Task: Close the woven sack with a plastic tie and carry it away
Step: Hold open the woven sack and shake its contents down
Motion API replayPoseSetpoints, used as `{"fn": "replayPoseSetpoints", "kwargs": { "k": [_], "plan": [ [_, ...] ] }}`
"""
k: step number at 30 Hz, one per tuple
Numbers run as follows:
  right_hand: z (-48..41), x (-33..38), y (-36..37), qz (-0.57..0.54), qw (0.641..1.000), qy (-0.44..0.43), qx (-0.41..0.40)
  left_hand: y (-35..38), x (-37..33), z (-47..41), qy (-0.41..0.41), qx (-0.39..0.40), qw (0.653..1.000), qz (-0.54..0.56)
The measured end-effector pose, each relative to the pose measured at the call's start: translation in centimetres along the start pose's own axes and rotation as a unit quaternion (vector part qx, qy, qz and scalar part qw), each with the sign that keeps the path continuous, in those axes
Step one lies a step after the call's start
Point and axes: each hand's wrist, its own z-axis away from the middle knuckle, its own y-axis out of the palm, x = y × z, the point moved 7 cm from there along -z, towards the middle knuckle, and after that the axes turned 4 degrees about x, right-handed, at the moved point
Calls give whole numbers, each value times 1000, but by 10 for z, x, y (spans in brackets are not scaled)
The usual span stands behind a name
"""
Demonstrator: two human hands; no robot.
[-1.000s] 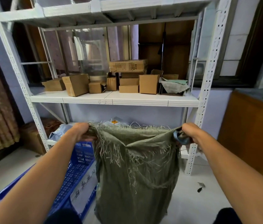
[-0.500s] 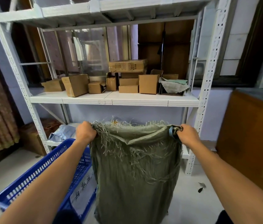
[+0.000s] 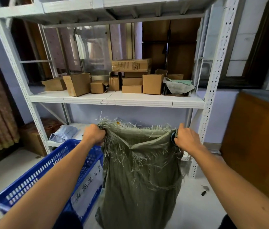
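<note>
A grey-green woven sack [image 3: 140, 184] with a frayed top edge hangs upright in front of me, its bottom out of view. My left hand [image 3: 94, 134] grips the sack's top left corner. My right hand [image 3: 185, 138] grips the top right corner, and a small blue-grey piece, possibly the plastic tie [image 3: 173, 137], shows between its fingers and the sack. The mouth is stretched flat between both hands.
A blue plastic basket [image 3: 47, 172] with a white label stands on the floor just left of the sack. A white metal shelf rack [image 3: 117, 100] holding several cardboard boxes stands straight ahead. A wooden cabinet [image 3: 254, 146] is at the right, a curtain at far left.
Both hands have drawn slightly closer together and the sack's top edge has risen a little. The view has tilted, so the basket shows more fully.
</note>
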Motion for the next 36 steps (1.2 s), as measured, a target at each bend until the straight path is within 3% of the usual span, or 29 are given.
{"fn": "replayPoseSetpoints", "kwargs": {
  "k": [3, 6, 9, 11, 13, 16, 19, 23, 26, 32, 34, 36],
  "plan": [
    [3, -4, 1, 30, 999, 3, 42, 8, 10, -4, -48, 66, 980, 183],
    [4, -16, 6, -120, 986, 73, 89, 13, 5, 3, -45, 118, 958, 257],
    [7, -23, 16, -355, 910, 147, 158, 19, 1, 9, -43, 163, 934, 314],
    [6, -26, 21, -433, 866, 165, 188, 22, 2, 5, -41, 187, 927, 324],
    [5, -26, 22, -469, 844, 161, 203, 22, 1, 4, -21, 200, 938, 281],
    [0, -26, 22, -409, 880, 131, 203, 17, -13, 9, 48, 167, 976, 135],
    [0, -26, 20, -333, 917, 112, 190, 16, -21, 8, 70, 116, 989, 62],
    [0, -21, 24, -263, 938, 66, 217, 10, -16, -1, 73, 83, 992, -57],
    [-6, -22, 15, -197, 970, 32, 141, -3, -26, 4, 133, -9, 967, -216],
    [-1, -1, -5, -17, 999, -15, 45, 11, -39, 10, 184, 0, 940, -288],
    [3, 7, -1, -6, 999, -11, 50, 15, -39, 11, 173, 5, 945, -279],
    [6, 10, 3, -28, 998, 7, 63, 21, -35, 11, 126, 34, 971, -202]
  ]
}}
